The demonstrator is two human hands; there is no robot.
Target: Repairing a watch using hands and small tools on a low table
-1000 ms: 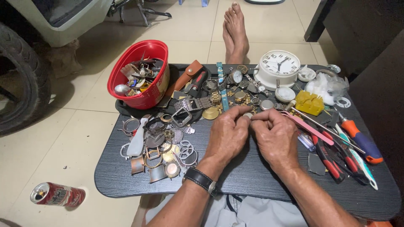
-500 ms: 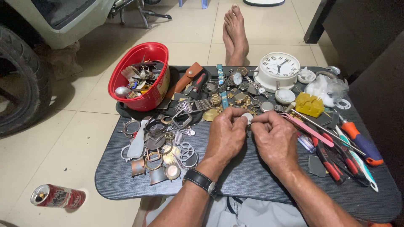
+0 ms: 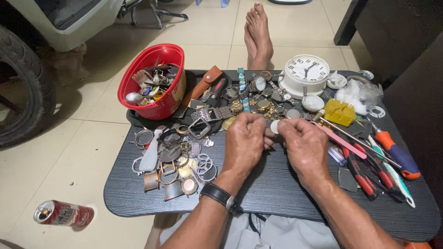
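Note:
Both my hands meet over the middle of a small dark table [image 3: 277,193]. My left hand [image 3: 244,140], with a black wristwatch [image 3: 220,196] on its wrist, and my right hand [image 3: 304,147] pinch a small round pale watch part [image 3: 275,127] between their fingertips. Just beyond the hands lies a heap of watches and metal straps [image 3: 251,99]. To the left of my left hand lie several loose watch cases, bezels and rings [image 3: 177,161].
A red bowl [image 3: 154,80] of parts stands at the back left. A white clock [image 3: 305,74], a yellow block [image 3: 339,112], pliers and screwdrivers [image 3: 378,161] lie on the right. Bare feet [image 3: 257,34] rest beyond the table. On the floor are a drink can [image 3: 62,213] and a tyre [image 3: 23,92].
The hands have stayed together over the table centre, with only small finger movements on the round part.

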